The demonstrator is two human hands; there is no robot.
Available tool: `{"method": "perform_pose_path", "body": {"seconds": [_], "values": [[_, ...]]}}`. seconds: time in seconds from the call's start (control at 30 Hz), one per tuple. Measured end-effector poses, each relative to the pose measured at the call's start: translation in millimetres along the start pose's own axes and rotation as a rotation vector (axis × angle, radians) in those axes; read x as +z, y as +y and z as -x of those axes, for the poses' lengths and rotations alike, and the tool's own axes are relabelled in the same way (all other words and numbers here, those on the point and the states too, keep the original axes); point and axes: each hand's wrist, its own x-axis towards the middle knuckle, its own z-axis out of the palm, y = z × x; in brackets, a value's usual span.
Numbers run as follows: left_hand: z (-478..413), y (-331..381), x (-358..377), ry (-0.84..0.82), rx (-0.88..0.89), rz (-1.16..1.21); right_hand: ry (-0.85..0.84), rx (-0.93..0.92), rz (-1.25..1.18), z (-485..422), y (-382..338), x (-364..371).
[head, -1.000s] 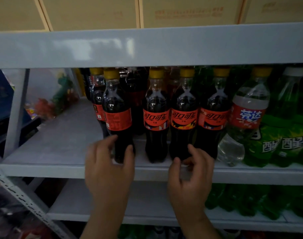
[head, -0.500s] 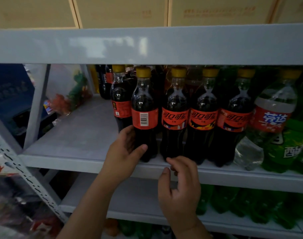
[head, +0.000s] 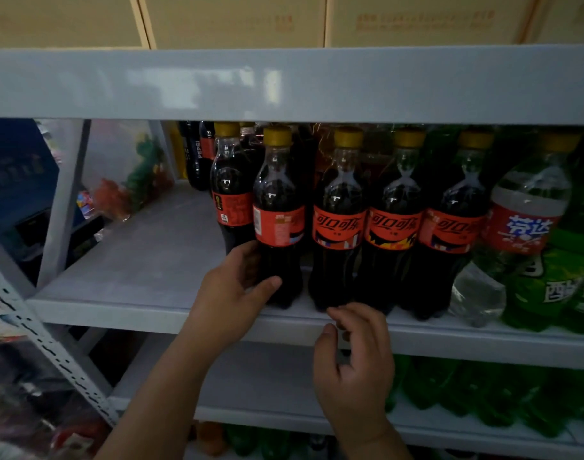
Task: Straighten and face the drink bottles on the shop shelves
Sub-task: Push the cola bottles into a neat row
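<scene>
On my feed the left hand (head: 232, 293) comes up from the lower left, forearm slanting toward the shelf (head: 144, 260). It grips the dark lower body of the leftmost cola bottle (head: 279, 220), thumb across the front and fingers tucked round its left side. That bottle stands near the shelf's front edge, at the left end of the front row, its orange label showing small print (not the logo). Just right of it, three cola bottles (head: 391, 229) show their logos forward, then a clear bottle with a red label (head: 523, 227) and green bottles (head: 566, 287) toward the right end. The right hand (head: 353, 360) hovers at the front edge below the second bottle, fingers loosely curled, holding nothing.
</scene>
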Motion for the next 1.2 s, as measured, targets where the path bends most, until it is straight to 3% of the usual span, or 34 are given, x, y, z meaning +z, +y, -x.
{"method": "perform_pose_path", "body": {"seconds": [0.07, 0.17, 0.27, 0.37, 0.57, 0.9, 1.03, 1.2], "values": [[3, 7, 4, 0.031, 0.035, -0.077, 0.001, 0.001, 0.002, -1, 1, 0], [6, 21, 14, 0.211, 0.048, -0.237, -0.016, -0.002, 0.005, 1, 1, 1], [4, 22, 20, 0.272, 0.02, -0.22, -0.021, -0.008, 0.003, 1, 2, -1], [0, 14, 16, 0.201, -0.018, -0.062, -0.012, -0.002, 0.001, -2, 3, -4], [-6, 2, -6, -0.117, -0.031, 0.192, -0.004, 0.006, -0.004, -3, 4, -7], [-5, 7, -3, -0.249, 0.078, 0.208, -0.04, 0.032, -0.004, -3, 1, -3], [-5, 9, -5, -0.261, 0.042, 0.221, -0.036, 0.044, -0.001, -3, 2, -3], [3, 9, -16, -0.229, 0.086, -0.032, -0.026, 0.032, -0.009, -3, 2, -4]]}}
